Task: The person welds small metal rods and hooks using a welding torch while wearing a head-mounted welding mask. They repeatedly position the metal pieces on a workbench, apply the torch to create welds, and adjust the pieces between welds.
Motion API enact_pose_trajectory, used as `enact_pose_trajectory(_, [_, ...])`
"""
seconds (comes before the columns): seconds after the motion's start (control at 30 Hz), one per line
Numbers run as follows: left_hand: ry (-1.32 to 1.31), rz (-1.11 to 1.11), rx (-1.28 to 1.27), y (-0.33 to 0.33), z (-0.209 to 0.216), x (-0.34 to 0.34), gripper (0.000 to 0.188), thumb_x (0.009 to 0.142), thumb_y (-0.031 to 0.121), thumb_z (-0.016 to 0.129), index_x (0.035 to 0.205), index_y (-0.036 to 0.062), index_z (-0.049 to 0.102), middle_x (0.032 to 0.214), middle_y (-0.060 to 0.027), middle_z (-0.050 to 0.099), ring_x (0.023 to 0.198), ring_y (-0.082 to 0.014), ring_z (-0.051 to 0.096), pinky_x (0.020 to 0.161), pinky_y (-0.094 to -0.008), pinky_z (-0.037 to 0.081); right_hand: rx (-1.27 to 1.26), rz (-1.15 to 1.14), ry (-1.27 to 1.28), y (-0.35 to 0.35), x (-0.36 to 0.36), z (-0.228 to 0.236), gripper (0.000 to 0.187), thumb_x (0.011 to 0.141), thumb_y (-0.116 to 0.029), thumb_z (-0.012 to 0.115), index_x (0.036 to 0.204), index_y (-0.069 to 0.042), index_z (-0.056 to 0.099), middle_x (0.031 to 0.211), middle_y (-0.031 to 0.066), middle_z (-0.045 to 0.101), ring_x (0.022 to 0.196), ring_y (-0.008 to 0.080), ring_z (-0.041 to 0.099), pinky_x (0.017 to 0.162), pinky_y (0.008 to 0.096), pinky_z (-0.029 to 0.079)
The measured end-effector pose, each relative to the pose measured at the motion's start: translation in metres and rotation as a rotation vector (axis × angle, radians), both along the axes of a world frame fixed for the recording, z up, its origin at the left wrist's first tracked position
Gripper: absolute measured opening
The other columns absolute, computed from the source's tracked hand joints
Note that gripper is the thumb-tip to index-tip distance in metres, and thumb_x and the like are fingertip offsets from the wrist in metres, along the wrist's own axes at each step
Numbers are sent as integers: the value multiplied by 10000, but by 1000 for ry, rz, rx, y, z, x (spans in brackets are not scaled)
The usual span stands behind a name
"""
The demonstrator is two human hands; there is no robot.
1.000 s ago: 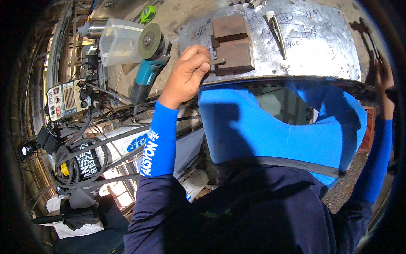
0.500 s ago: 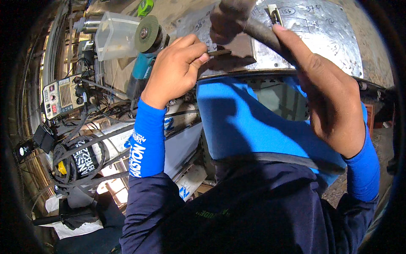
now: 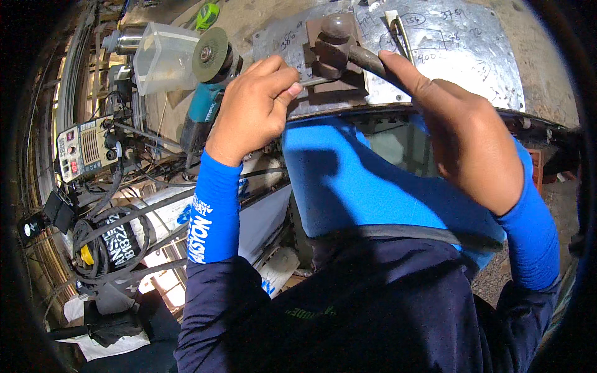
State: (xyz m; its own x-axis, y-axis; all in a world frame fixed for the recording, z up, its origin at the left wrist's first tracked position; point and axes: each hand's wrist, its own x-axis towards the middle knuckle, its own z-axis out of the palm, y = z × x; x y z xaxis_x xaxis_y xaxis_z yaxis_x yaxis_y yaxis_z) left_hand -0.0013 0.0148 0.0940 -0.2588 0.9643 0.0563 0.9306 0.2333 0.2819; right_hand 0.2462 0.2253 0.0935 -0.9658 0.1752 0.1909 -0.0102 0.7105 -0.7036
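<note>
My left hand (image 3: 254, 107) is closed in a pinch round a thin metal rod (image 3: 316, 81), which points right over a brown steel block (image 3: 347, 94). My right hand (image 3: 469, 137) grips the handle of a ball-peen hammer (image 3: 336, 48). The hammer's head is down at the rod's far end, over the block; whether it touches cannot be made out. Block and rod lie on a silvery metal sheet (image 3: 457, 78) with handwritten marks. A slim bent metal piece (image 3: 401, 38) lies on the sheet, near my right fingers.
An angle grinder (image 3: 205, 102) with a flap disc stands left of my left hand. Beside it are a clear plastic bin (image 3: 165, 59) and a green tape measure (image 3: 208, 15). At far left sit a welding machine (image 3: 85, 149) and coiled black cables (image 3: 93, 248).
The hammer has come down from above onto the rod's end area, and its blurred head is now sharp. My left hand keeps its pinch on the rod. The view has shifted slightly.
</note>
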Motion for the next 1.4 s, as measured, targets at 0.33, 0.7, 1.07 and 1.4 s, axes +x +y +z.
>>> enact_pose_trajectory(0.33, [245, 4, 113, -4, -12, 9, 89, 836, 118, 736, 906, 93, 688, 977, -86, 612, 917, -338, 583, 772, -464, 476, -62, 6, -67, -2, 7, 13, 847, 781, 213, 528, 1571, -93, 542, 905, 224, 620, 801, 373, 620, 790, 362, 514])
enact_pose_trajectory(0.7, [464, 61, 289, -8, -35, 21, 159, 727, 109, 718, 880, 140, 689, 1027, -76, 613, 971, -332, 560, 810, -453, 419, -72, 14, 76, 1, 2, 15, 871, 762, 227, 530, 1577, -82, 534, 902, 212, 628, 796, 351, 625, 806, 343, 526])
enact_pose_trajectory(1.07, [491, 79, 324, -7, -39, 26, 140, 737, 107, 708, 872, 144, 692, 1028, -80, 608, 973, -327, 558, 807, -450, 412, -77, -55, 95, -1, 7, 7, 776, 803, 204, 535, 1529, -65, 583, 969, 256, 657, 846, 378, 666, 838, 351, 528])
enact_pose_trajectory(1.4, [269, 100, 359, -13, -48, 21, 120, 826, 123, 761, 944, 112, 741, 1019, -99, 622, 964, -340, 561, 849, -459, 431, -95, -273, 223, 31, 22, -19, 489, 1022, -14, 584, 1510, -47, 609, 1226, 152, 707, 1019, 174, 645, 938, 300, 513])
